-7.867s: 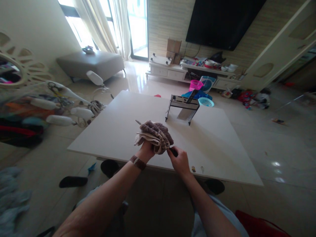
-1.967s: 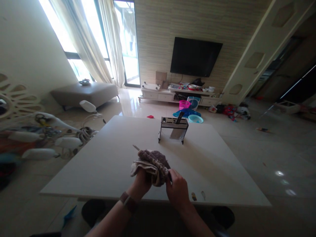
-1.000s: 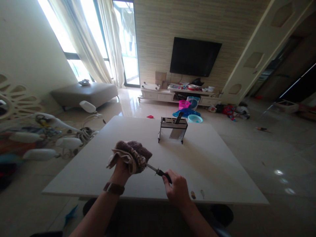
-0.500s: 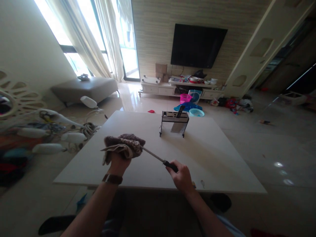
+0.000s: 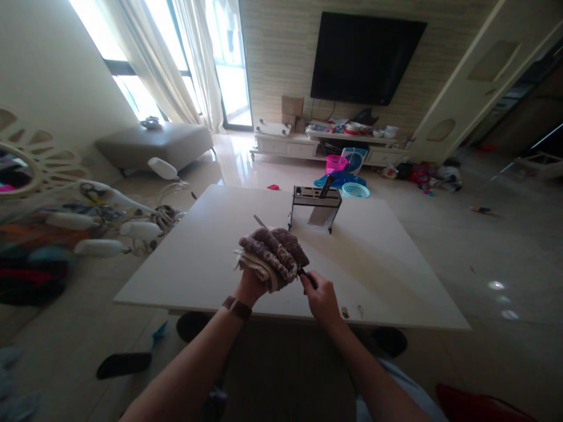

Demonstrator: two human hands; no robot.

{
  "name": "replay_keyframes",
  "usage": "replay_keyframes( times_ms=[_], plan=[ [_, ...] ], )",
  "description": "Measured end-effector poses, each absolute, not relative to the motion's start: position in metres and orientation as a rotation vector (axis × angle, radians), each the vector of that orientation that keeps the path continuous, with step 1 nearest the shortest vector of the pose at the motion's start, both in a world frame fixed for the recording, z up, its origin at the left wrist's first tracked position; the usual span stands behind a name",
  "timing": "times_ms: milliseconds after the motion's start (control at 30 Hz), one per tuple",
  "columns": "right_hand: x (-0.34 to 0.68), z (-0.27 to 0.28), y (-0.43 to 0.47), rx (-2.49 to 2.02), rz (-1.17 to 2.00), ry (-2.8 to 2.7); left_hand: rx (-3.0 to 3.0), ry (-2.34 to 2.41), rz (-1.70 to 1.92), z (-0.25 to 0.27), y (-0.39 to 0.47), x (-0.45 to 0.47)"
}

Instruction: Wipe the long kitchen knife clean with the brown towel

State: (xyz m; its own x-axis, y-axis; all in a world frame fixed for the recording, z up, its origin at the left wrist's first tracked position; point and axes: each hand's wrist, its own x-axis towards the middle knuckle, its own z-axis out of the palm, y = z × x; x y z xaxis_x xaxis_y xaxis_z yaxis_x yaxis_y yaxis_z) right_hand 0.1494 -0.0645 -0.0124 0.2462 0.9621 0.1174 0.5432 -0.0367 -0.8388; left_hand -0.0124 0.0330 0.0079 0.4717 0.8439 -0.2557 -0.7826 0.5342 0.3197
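My right hand [image 5: 322, 298] is closed around the black handle of a sharpening steel [image 5: 259, 221], whose thin grey rod points up and to the left. A folded brown and beige towel [image 5: 275, 255] is wrapped about the rod, close to the handle. Only the rod's far end sticks out beyond the cloth. My left hand [image 5: 255, 283], with a brown band at the wrist, grips the towel from below; its fingers are mostly hidden. Behind the hands, a knife rack [image 5: 317, 199] stands on the white table [image 5: 197, 252], with a black-handled blade in it.
Two small items, one of them a dark sticker-like piece [image 5: 345, 312], lie by the table's near edge. Beyond the table are a light blue basket [image 5: 356, 190] and a pink basket [image 5: 336, 163]. White lamp arms [image 5: 141, 230] reach near the table's left side.
My left hand and the towel have slid right along the rod toward the handle, baring the rod's tip. My right hand keeps its hold. The camera view has shifted slightly.
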Motion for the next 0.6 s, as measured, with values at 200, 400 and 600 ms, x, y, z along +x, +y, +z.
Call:
replay_keyframes(
  times_ms=[200, 400, 600],
  plan=[
    [0.15, -0.013, -0.068, -1.669, 0.65, -1.572, 0.181, 0.41, 1.114, 0.005, 0.025, 0.011],
    [0.148, -0.016, -0.07, -1.687, 0.557, -1.591, 0.166, 0.445, 1.152, 0.007, 0.028, 0.013],
    [0.15, -0.015, -0.067, -1.862, 0.455, -1.676, 0.107, 0.484, 1.18, 0.014, 0.035, 0.005]
  ],
)
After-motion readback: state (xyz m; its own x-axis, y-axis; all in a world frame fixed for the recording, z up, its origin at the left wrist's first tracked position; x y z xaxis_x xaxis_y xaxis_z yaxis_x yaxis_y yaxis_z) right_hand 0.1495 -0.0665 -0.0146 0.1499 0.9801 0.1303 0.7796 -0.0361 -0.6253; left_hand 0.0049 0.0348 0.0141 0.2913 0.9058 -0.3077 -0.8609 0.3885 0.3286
